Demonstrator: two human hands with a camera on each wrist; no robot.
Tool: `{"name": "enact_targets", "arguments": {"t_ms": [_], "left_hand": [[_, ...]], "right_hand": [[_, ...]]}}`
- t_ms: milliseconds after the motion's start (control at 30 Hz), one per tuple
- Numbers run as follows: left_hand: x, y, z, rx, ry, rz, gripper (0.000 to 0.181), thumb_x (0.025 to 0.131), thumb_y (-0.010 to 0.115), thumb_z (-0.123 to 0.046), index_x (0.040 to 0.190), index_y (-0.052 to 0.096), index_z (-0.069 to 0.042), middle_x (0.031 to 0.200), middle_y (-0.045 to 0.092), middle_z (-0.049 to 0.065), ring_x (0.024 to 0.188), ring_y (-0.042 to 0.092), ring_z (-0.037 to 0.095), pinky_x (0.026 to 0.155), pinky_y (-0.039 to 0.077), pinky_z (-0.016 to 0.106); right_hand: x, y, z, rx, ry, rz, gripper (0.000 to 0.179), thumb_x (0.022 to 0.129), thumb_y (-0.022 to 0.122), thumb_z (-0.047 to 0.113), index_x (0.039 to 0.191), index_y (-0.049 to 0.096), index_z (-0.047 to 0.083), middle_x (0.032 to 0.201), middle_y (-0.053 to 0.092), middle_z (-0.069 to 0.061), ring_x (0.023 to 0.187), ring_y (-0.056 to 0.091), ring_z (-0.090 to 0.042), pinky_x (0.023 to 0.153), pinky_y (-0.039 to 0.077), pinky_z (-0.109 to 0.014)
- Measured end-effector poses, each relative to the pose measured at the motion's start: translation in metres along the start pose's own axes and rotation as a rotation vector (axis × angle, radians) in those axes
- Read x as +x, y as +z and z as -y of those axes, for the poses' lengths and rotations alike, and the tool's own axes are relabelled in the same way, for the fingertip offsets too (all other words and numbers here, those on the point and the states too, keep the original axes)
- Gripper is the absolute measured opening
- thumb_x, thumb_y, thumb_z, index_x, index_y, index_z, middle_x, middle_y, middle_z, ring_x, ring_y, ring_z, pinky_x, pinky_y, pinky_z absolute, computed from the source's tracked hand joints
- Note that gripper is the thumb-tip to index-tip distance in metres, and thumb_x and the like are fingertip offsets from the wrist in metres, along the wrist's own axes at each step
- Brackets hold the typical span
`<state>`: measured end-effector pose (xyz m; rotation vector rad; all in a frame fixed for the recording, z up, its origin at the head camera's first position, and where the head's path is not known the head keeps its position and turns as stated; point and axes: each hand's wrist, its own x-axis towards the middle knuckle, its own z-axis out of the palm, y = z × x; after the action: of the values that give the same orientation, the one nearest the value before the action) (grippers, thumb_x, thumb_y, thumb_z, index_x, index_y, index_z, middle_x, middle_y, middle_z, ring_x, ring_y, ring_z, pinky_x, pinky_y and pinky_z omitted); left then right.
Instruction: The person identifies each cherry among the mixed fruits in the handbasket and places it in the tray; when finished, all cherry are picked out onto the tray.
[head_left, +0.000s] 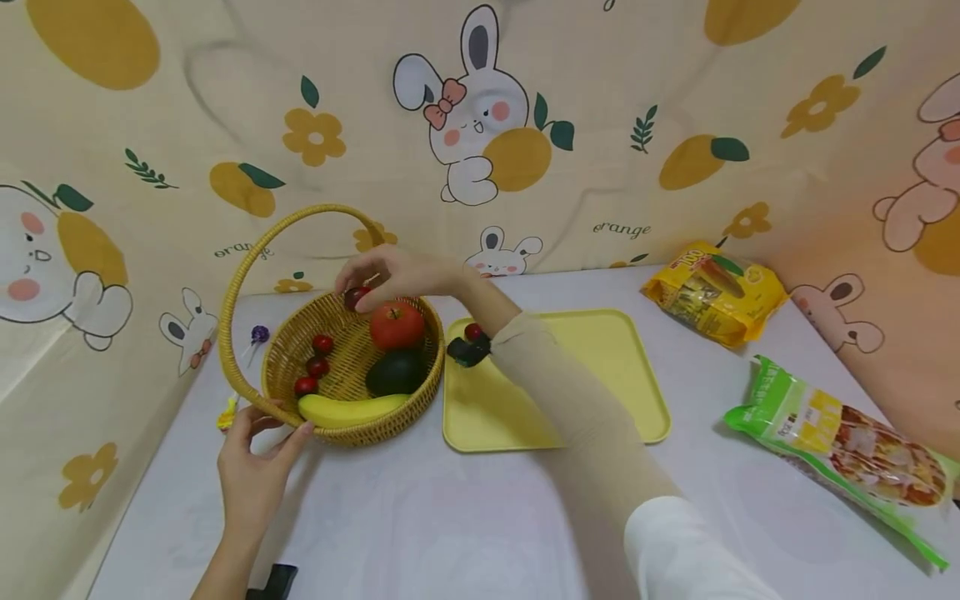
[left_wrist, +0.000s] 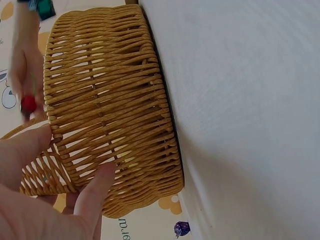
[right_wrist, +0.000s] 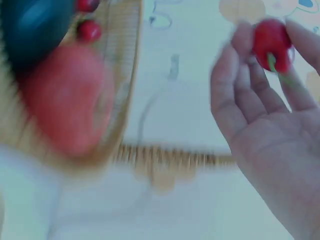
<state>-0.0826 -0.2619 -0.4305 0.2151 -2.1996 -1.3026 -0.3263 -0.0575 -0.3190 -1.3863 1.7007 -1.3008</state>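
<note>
My right hand [head_left: 397,273] pinches a dark red cherry [head_left: 356,297] above the far side of a wicker basket [head_left: 378,432]; in the right wrist view the cherry's green stem [right_wrist: 271,62] shows between thumb and fingers. With thumb and fingers, my left hand [head_left: 258,471] grips the basket's near-left rim, at the foot of its tall handle [head_left: 238,287]. Inside the basket lie three cherries [head_left: 317,367], a red tomato-like round fruit [head_left: 397,325], a dark green avocado-like fruit [head_left: 396,372] and a banana [head_left: 352,410]. Another cherry [head_left: 473,332] sits on the yellow tray [head_left: 555,446], partly hidden by the right wrist's camera.
Right of the tray lie a yellow snack bag [head_left: 716,293] and a green-and-clear food packet [head_left: 847,450]. A purple lollipop [head_left: 259,335] and a yellow one [head_left: 227,413] lie left of the basket. A printed cloth [head_left: 600,108] hangs behind the white table [head_left: 450,533].
</note>
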Motion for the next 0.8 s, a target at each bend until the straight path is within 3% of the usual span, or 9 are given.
{"name": "enact_targets", "arguments": {"t_ms": [133, 233, 467, 633, 800], "left_hand": [[0.002, 0.001, 0.002, -0.021, -0.004, 0.009, 0.045, 0.076, 0.079, 0.012, 0.116, 0.058, 0.007, 0.112, 0.059, 0.011, 0.099, 0.056, 0.009, 0.070, 0.055, 0.009], [0.002, 0.001, 0.002, -0.031, -0.010, 0.008, 0.045, 0.076, 0.079, 0.012, 0.115, 0.058, 0.007, 0.112, 0.059, 0.011, 0.099, 0.057, 0.009, 0.069, 0.055, 0.009], [0.001, 0.000, 0.001, -0.018, -0.005, -0.010, 0.043, 0.076, 0.080, 0.011, 0.113, 0.061, 0.000, 0.110, 0.060, 0.010, 0.098, 0.058, 0.009, 0.067, 0.055, 0.009], [0.000, -0.001, -0.001, 0.002, -0.008, -0.015, 0.043, 0.077, 0.080, 0.010, 0.114, 0.059, 0.005, 0.108, 0.059, 0.009, 0.097, 0.057, 0.007, 0.066, 0.054, 0.008], [0.000, 0.001, -0.002, -0.015, -0.017, -0.005, 0.045, 0.077, 0.079, 0.011, 0.117, 0.059, 0.006, 0.108, 0.058, 0.008, 0.097, 0.057, 0.007, 0.067, 0.054, 0.008]], "right_hand": [[-0.049, -0.025, -0.009, -0.003, 0.039, -0.111, 0.028, 0.093, 0.065, 0.005, 0.120, 0.061, 0.000, 0.115, 0.060, -0.014, 0.098, 0.058, -0.026, 0.084, 0.057, -0.042], [-0.087, -0.039, -0.020, -0.050, 0.098, -0.180, 0.027, 0.090, 0.069, 0.003, 0.117, 0.064, 0.002, 0.115, 0.060, -0.013, 0.096, 0.059, -0.028, 0.081, 0.057, -0.036], [-0.169, -0.053, -0.051, -0.211, 0.281, -0.290, 0.032, 0.088, 0.074, 0.001, 0.118, 0.065, 0.000, 0.113, 0.065, -0.012, 0.096, 0.063, -0.025, 0.084, 0.054, -0.032], [-0.210, -0.052, -0.072, -0.252, 0.350, -0.330, 0.034, 0.088, 0.074, 0.003, 0.119, 0.064, -0.006, 0.109, 0.067, -0.014, 0.099, 0.061, -0.027, 0.087, 0.055, -0.033], [-0.235, -0.050, -0.086, -0.300, 0.396, -0.360, 0.031, 0.087, 0.075, 0.002, 0.116, 0.066, -0.006, 0.108, 0.068, -0.014, 0.096, 0.062, -0.027, 0.086, 0.055, -0.033]]}}
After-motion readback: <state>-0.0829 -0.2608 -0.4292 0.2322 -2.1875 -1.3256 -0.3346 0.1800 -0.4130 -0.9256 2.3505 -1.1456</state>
